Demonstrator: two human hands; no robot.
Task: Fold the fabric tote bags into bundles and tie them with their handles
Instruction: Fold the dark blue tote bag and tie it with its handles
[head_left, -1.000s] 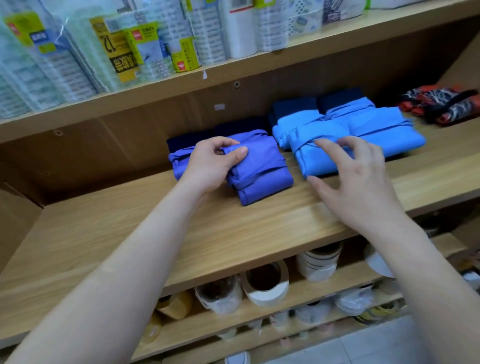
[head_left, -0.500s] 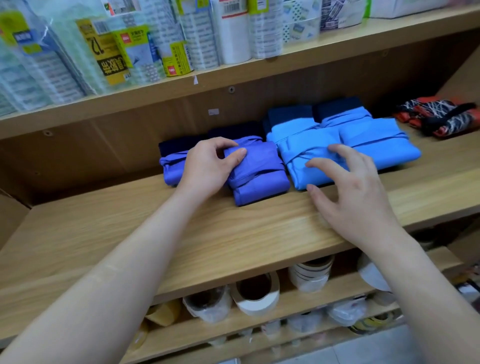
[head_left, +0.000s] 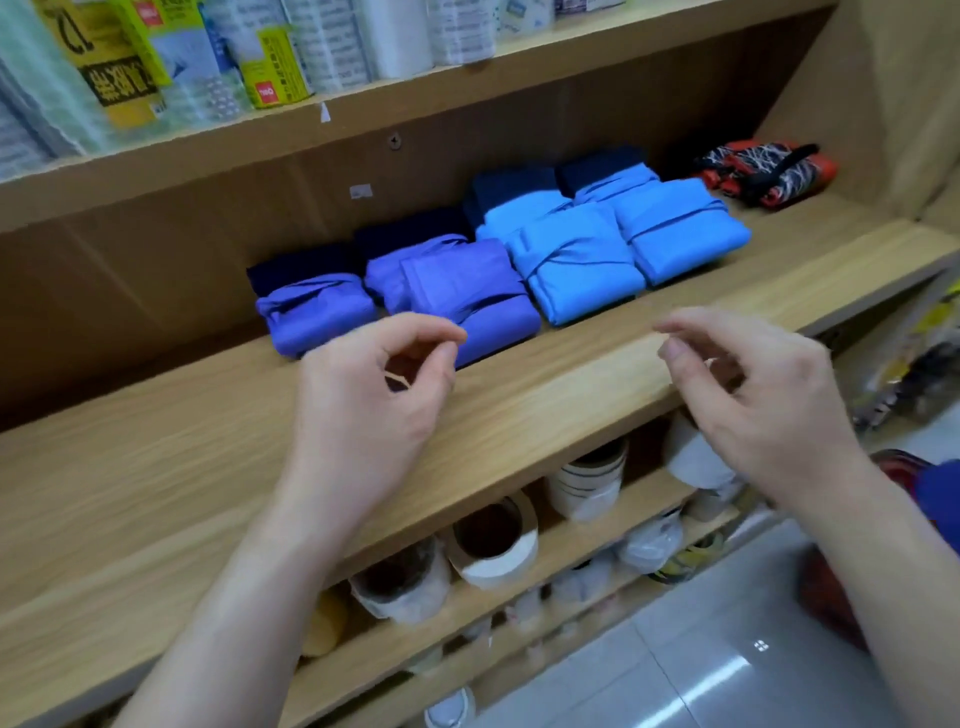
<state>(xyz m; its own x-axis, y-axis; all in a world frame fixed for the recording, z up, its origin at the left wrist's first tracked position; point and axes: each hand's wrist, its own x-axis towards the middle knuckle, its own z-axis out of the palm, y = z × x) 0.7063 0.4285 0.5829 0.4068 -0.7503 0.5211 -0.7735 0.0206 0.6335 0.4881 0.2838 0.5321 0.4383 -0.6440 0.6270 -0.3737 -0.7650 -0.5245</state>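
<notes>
Found the purple bundles (head_left: 483, 306) side by side on the shelf (head_left: 208, 467), close against the blue bundles (head_left: 576, 260) to the right, with navy bundles (head_left: 410, 234) tucked behind, near the back panel. Saw each folded flat and bound across with its own handles. Noted a patterned bundle (head_left: 769, 171) further right, apart from the row, and tape rolls (head_left: 493, 545) one shelf down.

Judged the bundles soft, thin and light — yielding under a finger, ready to spring loose with a slack knot. Took them as not fragile but faintly slick, so likely to slide on smooth wood under a push. Reckoned it best to grip across the whole body, thumb on top and fingers beneath, or at the handle band, over the clamped layers. Thought it unwise to lift by one loose corner, for fear of dragging a fold out.

Found the left hand (head_left: 363, 410) hanging over the front of the shelf, just short of the nearer purple bundle, fingers loosely curled, thumb and forefinger almost meeting, holding nothing. Found the right hand (head_left: 753, 410) likewise slack and empty, before the shelf edge, below the blue bundles.

Compared with half a second before: then, left palm laid on the purple bundles and right fingers spread on the nearest blue one; now, both drawn back and clear of the cloth — bundles seemingly left in place.
</notes>
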